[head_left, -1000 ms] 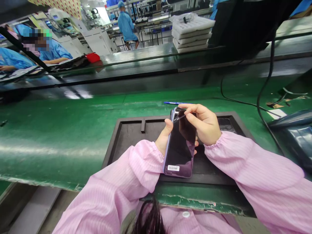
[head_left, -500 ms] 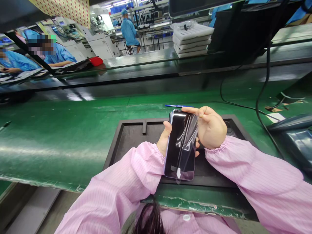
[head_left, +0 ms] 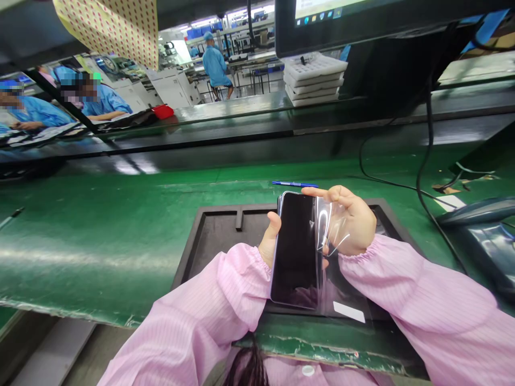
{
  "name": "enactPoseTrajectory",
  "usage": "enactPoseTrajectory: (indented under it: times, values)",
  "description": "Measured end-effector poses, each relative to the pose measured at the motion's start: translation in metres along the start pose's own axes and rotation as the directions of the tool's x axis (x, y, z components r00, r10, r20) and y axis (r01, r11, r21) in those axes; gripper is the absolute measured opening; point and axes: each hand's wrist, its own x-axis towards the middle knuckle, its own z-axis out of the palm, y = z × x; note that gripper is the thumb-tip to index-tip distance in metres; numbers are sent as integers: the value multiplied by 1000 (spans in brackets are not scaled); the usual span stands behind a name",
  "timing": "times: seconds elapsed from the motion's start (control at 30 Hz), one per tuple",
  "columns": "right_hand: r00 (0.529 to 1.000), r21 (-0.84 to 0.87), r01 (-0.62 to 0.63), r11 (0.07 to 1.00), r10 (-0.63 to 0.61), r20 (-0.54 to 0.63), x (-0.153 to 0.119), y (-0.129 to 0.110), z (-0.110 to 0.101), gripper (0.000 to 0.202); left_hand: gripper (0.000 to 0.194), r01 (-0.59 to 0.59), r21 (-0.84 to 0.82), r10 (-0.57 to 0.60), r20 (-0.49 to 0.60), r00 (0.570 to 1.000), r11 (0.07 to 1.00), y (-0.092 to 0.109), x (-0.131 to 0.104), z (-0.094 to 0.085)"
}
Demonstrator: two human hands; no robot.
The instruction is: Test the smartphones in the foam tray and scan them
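Note:
A smartphone (head_left: 295, 252) with a dark screen lies in my left hand (head_left: 271, 238), thumb along its left edge and fingertips showing past its right edge. Behind its upper left edge a second thin layer shows, perhaps another phone or a cover. My right hand (head_left: 354, 220) pinches a clear protective film (head_left: 328, 230) at the phone's upper right, its index finger reaching along the top edge. The film hangs off the right side of the screen, with a white label (head_left: 348, 311) near its lower end. Beneath both hands is a black tray (head_left: 217, 236).
A blue pen (head_left: 295, 184) lies on the green bench (head_left: 120, 225) behind the tray. Black cables (head_left: 422, 177) and a dark device (head_left: 491, 236) are at right. A monitor (head_left: 354, 27) overhangs stacked white trays (head_left: 316, 80). People in blue work farther back.
The clear film has come away from the screen towards the right, with its white label now beyond the phone's lower right. The view has tilted up slightly, showing more of the monitor.

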Motion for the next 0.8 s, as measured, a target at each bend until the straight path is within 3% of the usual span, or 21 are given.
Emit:
enactPoseTrajectory:
  times: [0.13, 0.3, 0.5, 0.8]
  values:
    - [997, 45, -16, 999, 20, -74, -3, -5, 6, 16, 95, 36, 29, -39, 98, 994, 999, -1, 0, -1]
    - [989, -3, 64, 998, -64, -134, -1, -3, 6, 11, 91, 6, -4, -6, 105, 994, 1000, -4, -2, -1]
    - [975, -183, 198, 963, -212, -60, 3, 15, -1, 19, 95, -25, -7, 25, 98, 995, 1000, -6, -1, -3]
    - [970, -122, 225, 967, -234, -62, 7, 25, -1, 20, 95, -45, -18, 46, 48, 998, 999, -6, -3, 0]
